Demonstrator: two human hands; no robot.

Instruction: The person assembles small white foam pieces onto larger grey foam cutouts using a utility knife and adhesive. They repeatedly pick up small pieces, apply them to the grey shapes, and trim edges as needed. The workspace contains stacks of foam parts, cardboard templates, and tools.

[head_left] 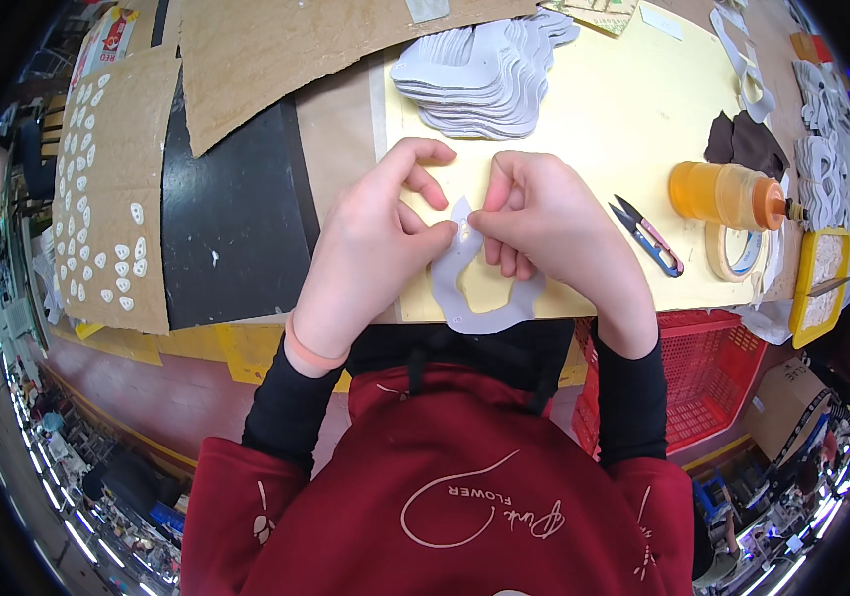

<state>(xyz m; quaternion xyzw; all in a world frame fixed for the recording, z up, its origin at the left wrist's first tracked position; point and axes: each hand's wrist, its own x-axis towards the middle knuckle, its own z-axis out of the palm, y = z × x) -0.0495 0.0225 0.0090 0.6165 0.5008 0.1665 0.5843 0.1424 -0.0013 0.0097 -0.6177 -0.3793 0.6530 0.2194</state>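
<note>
Yellow worktop (623, 119) with orange bottle (728, 195), snips (646, 234), grey stack (484, 74); both hands' fingers (445, 234) pinching grey cutout (474, 298).

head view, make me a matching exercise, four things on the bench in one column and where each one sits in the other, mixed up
Things:
1. grey cut-out piece
2. orange bottle
3. thread snips
4. stack of grey pieces

Places:
A. lying on its side at the right of the yellow mat
B. far edge of the mat, beyond the hands
C. pinched between left hand and right hand
D. between the right hand and the bottle

Pairs: 1-C, 2-A, 3-D, 4-B
</note>
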